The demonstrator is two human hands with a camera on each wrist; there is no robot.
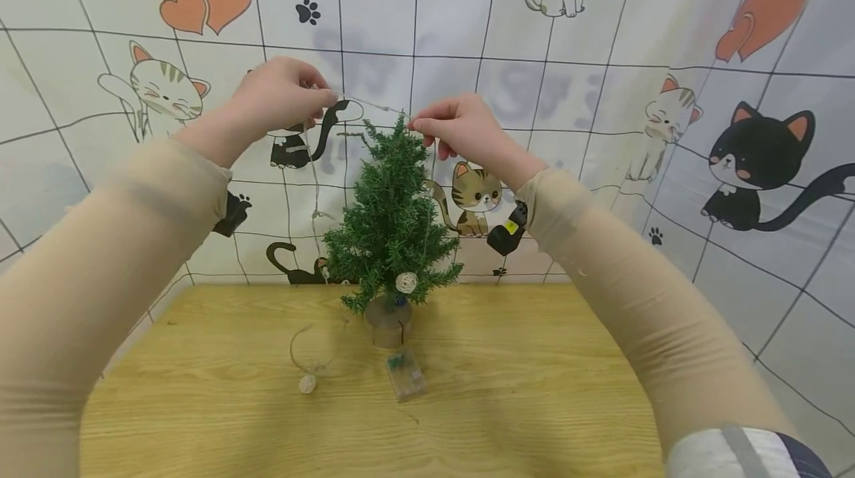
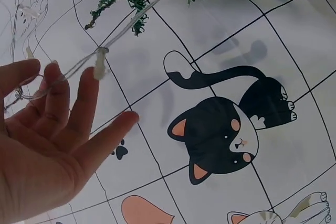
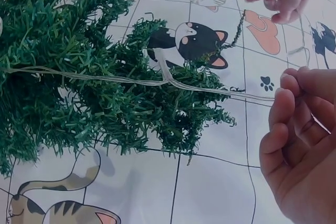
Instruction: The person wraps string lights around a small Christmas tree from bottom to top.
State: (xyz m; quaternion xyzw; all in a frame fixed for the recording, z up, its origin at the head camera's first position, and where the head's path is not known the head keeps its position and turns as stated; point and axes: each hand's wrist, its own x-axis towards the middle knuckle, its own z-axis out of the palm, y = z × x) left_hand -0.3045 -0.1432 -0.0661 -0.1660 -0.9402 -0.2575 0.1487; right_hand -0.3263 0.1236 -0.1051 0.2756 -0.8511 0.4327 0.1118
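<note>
Left hand (image 1: 283, 96) and right hand (image 1: 461, 125) are each pinching the light string (image 3: 168, 80) across the top of the tree (image 1: 394, 211), near the table's (image 1: 521, 359) far edge; probably handling featherweight, limp, snag-prone, so favouring bare wire between fragile-looking bulbs (image 2: 101, 65).

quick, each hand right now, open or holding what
Left hand: holding the thin string, pinched.
Right hand: holding the same string, pinched beside the treetop.

I record, remotely: beige left sleeve (image 1: 113, 263) at nine o'clock; beige right sleeve (image 1: 634, 300) at four, cuff gathered; farther out, white fabric (image 1: 701, 456) banded grey and navy.
</note>
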